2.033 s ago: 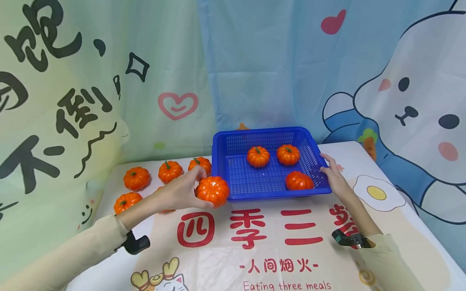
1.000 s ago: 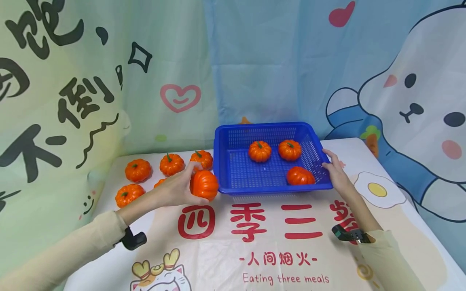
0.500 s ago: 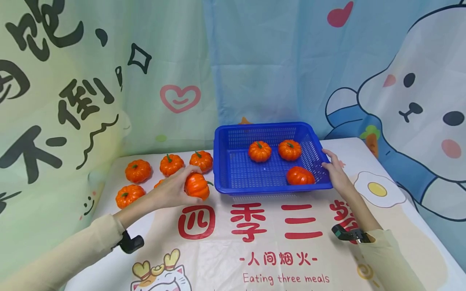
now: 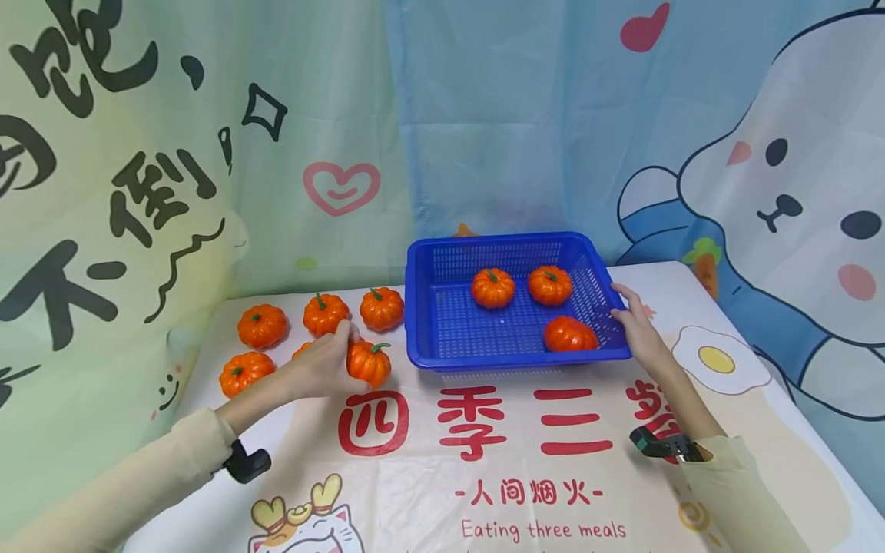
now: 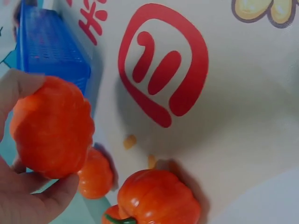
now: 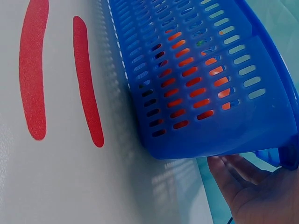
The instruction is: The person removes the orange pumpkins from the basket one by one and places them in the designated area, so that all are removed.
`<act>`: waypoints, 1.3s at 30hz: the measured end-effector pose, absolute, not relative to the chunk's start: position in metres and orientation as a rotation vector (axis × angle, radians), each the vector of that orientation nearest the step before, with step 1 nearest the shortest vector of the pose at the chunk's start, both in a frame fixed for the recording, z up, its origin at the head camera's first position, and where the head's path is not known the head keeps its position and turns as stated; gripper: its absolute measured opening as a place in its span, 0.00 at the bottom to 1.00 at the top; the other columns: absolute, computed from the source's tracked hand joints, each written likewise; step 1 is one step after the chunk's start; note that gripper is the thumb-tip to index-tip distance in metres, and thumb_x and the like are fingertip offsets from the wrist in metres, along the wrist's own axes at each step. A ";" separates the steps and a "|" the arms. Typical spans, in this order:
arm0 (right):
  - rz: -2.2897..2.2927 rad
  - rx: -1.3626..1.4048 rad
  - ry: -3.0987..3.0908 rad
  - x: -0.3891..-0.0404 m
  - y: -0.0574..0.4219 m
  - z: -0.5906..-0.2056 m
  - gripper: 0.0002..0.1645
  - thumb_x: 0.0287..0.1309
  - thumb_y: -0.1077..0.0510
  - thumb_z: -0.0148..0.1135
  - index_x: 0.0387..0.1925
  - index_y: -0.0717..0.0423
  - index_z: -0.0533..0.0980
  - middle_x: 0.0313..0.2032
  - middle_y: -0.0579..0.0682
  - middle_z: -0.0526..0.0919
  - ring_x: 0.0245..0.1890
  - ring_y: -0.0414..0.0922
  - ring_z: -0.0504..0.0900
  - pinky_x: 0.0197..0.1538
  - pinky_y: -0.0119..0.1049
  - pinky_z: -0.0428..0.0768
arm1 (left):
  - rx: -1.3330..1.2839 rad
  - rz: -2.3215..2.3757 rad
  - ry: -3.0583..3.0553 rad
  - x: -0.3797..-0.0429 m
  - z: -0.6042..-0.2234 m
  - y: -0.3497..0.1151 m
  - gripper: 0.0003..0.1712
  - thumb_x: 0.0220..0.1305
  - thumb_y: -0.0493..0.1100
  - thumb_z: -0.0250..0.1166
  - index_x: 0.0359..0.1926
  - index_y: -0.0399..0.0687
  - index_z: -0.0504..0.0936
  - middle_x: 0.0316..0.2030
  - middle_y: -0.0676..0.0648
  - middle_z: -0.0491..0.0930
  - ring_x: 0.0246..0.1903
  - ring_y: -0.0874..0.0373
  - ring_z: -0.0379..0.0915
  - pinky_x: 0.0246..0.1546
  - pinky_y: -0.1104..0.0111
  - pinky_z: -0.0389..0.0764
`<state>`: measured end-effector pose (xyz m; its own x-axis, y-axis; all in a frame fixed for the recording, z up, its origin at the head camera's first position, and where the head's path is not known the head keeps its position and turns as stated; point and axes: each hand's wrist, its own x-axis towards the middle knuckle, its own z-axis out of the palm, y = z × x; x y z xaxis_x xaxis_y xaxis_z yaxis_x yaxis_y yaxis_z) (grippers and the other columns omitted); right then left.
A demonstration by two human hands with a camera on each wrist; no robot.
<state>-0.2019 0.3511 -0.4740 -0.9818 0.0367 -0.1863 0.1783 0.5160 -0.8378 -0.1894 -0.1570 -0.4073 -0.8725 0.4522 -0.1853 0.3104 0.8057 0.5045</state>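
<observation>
My left hand (image 4: 321,361) grips a small orange pumpkin (image 4: 370,364) between thumb and fingers, its green stem pointing up and to the right. In the left wrist view the held pumpkin (image 5: 52,127) shows its ribbed side above the tablecloth. A blue plastic basket (image 4: 512,361) stands to the right with three pumpkins inside, one of them (image 4: 570,334) lying on its side near the front right corner. My right hand (image 4: 641,330) holds the basket's right end. From the right wrist, its fingers (image 6: 226,179) show beneath the basket's rim.
Several more pumpkins stand left of the basket, including one at the back (image 4: 326,314) and one at the far left (image 4: 247,373). Another pumpkin (image 4: 303,349) is mostly hidden behind my left hand. A printed curtain (image 4: 484,153) hangs behind the table.
My left hand has drawn the pumpkin leftward and away from the basket, lowering it slightly. The pumpkin has turned so its stem now shows. My right hand keeps its place on the basket.
</observation>
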 end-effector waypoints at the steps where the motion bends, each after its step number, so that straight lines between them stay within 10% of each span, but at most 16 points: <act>1: -1.469 0.188 2.605 -0.202 0.351 -0.474 0.35 0.74 0.45 0.26 0.77 0.40 0.32 0.74 0.69 0.41 0.69 0.73 0.53 0.65 0.72 0.57 | 0.593 0.686 2.690 -0.189 -0.410 -0.157 0.36 0.46 0.48 0.75 0.48 0.46 0.61 0.41 0.44 0.78 0.42 0.53 0.76 0.44 0.61 0.83; 10: -1.463 0.191 2.605 -0.203 0.350 -0.474 0.35 0.74 0.45 0.26 0.77 0.40 0.32 0.75 0.68 0.41 0.69 0.72 0.53 0.65 0.72 0.57 | 0.624 0.624 2.668 -0.190 -0.430 -0.154 0.53 0.47 0.49 0.77 0.70 0.41 0.59 0.59 0.40 0.71 0.58 0.45 0.69 0.54 0.48 0.79; 39: -1.477 0.192 2.595 -0.202 0.352 -0.476 0.35 0.74 0.45 0.26 0.76 0.38 0.32 0.75 0.67 0.39 0.69 0.72 0.51 0.65 0.73 0.56 | 0.503 0.744 2.776 -0.215 -0.479 -0.135 0.53 0.43 0.54 0.80 0.64 0.41 0.61 0.54 0.38 0.67 0.54 0.42 0.67 0.55 0.48 0.77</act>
